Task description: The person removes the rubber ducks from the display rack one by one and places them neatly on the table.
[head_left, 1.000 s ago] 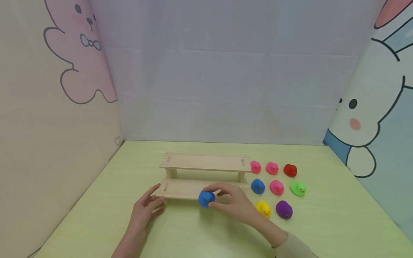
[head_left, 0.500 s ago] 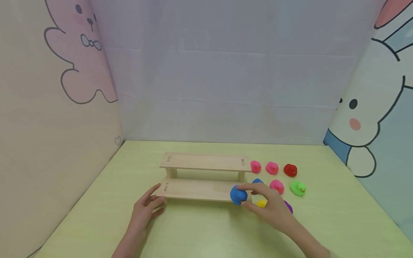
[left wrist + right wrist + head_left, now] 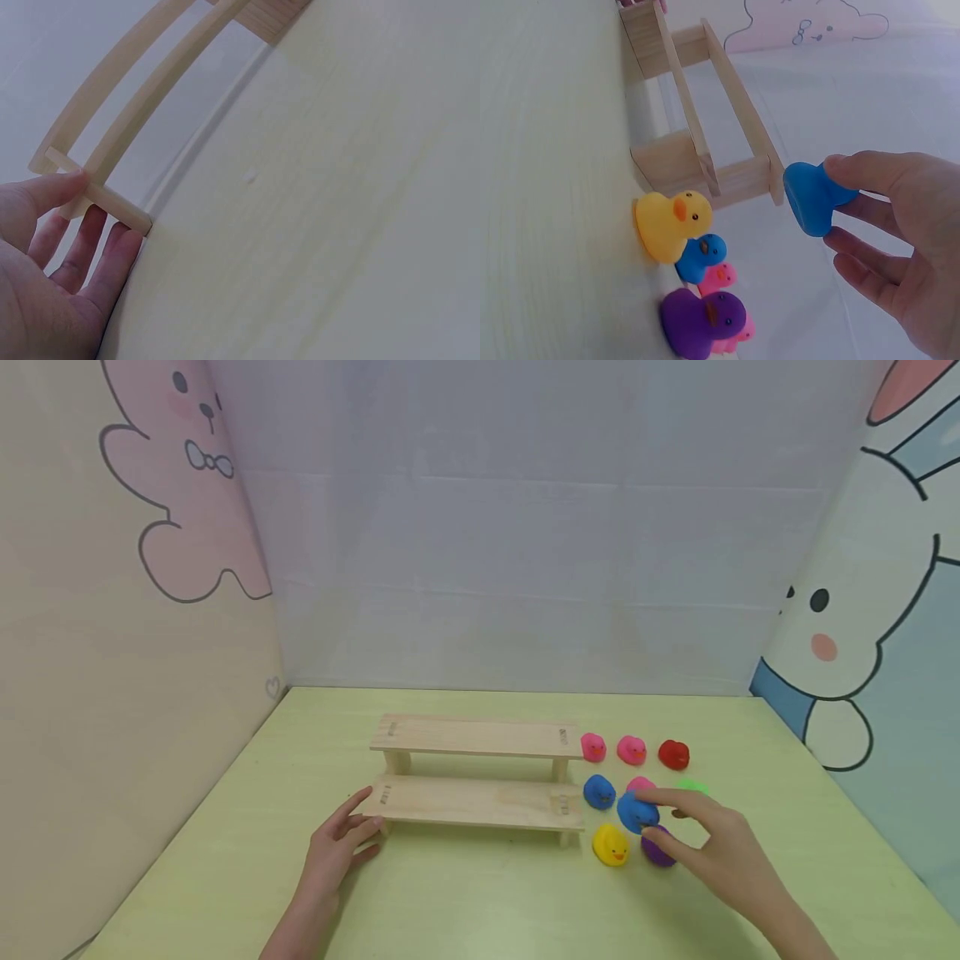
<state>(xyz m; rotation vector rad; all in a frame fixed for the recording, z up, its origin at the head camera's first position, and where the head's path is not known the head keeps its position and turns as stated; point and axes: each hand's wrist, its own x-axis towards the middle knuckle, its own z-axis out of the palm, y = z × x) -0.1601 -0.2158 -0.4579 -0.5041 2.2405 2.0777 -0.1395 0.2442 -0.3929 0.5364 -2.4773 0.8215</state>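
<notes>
In the head view my right hand (image 3: 723, 843) pinches a blue rubber duck (image 3: 637, 812) between thumb and fingers, over the ducks on the right. The right wrist view shows this blue duck (image 3: 810, 199) held up off the table. My left hand (image 3: 341, 843) grips the left end of the two-tier wooden shelf (image 3: 472, 802). In the left wrist view the thumb (image 3: 64, 187) lies on one side of the wood and the fingers on the other. Both boards of the shelf are bare. The held duck partly covers a pink duck (image 3: 641, 784) and a purple duck (image 3: 657, 850).
Beside the shelf's right end stand a yellow duck (image 3: 611, 845), another blue duck (image 3: 599, 792), two pink ducks at the back, a red duck (image 3: 673, 755) and a green duck (image 3: 692, 786) partly behind the right hand. Cartoon-printed cloth walls (image 3: 525, 568) surround the pale table (image 3: 450, 902).
My right hand has carried the blue duck rightward, from in front of the lower board to over the ducks on the right. The left hand stays at the shelf's left end.
</notes>
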